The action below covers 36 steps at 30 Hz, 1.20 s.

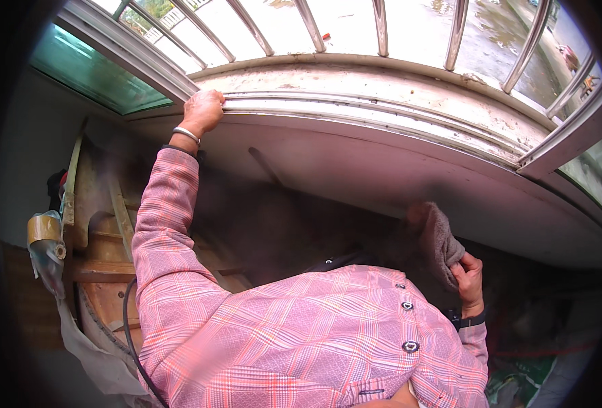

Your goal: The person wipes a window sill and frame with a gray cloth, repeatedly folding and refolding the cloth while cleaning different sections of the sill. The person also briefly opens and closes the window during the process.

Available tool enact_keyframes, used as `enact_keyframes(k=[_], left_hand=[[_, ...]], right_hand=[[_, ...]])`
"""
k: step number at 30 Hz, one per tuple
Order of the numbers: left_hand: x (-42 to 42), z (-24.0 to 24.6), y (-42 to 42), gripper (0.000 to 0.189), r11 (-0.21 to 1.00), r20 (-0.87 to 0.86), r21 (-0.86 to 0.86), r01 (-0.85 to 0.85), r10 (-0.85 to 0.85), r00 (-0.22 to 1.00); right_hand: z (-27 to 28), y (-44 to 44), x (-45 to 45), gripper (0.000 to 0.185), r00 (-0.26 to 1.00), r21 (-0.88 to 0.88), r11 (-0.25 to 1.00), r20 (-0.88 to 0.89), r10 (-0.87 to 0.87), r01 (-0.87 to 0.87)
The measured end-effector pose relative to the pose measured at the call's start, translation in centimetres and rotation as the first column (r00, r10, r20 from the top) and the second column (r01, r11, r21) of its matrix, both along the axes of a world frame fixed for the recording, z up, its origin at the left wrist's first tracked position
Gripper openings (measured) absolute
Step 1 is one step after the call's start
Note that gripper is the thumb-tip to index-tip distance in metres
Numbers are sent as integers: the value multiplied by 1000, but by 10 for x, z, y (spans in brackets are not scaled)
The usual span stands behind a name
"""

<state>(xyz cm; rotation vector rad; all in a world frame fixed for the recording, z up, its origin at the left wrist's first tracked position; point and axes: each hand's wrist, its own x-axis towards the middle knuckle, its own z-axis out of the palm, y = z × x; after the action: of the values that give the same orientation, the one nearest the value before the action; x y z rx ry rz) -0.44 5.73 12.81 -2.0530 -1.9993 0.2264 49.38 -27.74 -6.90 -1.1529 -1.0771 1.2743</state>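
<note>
At the lower corner of a sliding window's metal frame (143,51), my left hand (203,109) has its fingers curled over the edge, beside the sill track (362,112). A light bangle circles that wrist. Lower on the right, my right hand (468,280) pinches a greyish-brown cloth (441,245), which is bunched up and hangs near the wall (342,158) under the sill. Part of the cloth's far end is blurred. A dark watch-like band (466,321) sits on my right wrist.
Metal bars (308,25) stand outside the window, above a dirty ledge (382,84). To the left are a wooden frame piece (102,265), a roll of brown tape (44,228), translucent plastic film (84,357) and a dark cable (127,326). A green bag (530,372) lies lower right.
</note>
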Motion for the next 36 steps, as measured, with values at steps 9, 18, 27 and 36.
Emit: enact_keyframes(k=[9, 18, 27, 36], left_hand=[[13, 9, 6, 21, 986, 92, 122, 118, -129, 987], [33, 3, 22, 21, 982, 22, -94, 161, -159, 987], [75, 19, 23, 21, 985, 195, -171, -4, 38, 980], [76, 14, 46, 31, 941, 261, -215, -262, 314, 913]], right_hand=[[-3, 13, -7, 28, 999, -3, 999, -15, 37, -37], [-10, 15, -5, 27, 999, -14, 999, -11, 31, -31], [-25, 11, 8, 27, 998, -19, 1000, -64, 6, -7], [-48, 0, 14, 26, 993, -18, 998, -100, -55, 53]])
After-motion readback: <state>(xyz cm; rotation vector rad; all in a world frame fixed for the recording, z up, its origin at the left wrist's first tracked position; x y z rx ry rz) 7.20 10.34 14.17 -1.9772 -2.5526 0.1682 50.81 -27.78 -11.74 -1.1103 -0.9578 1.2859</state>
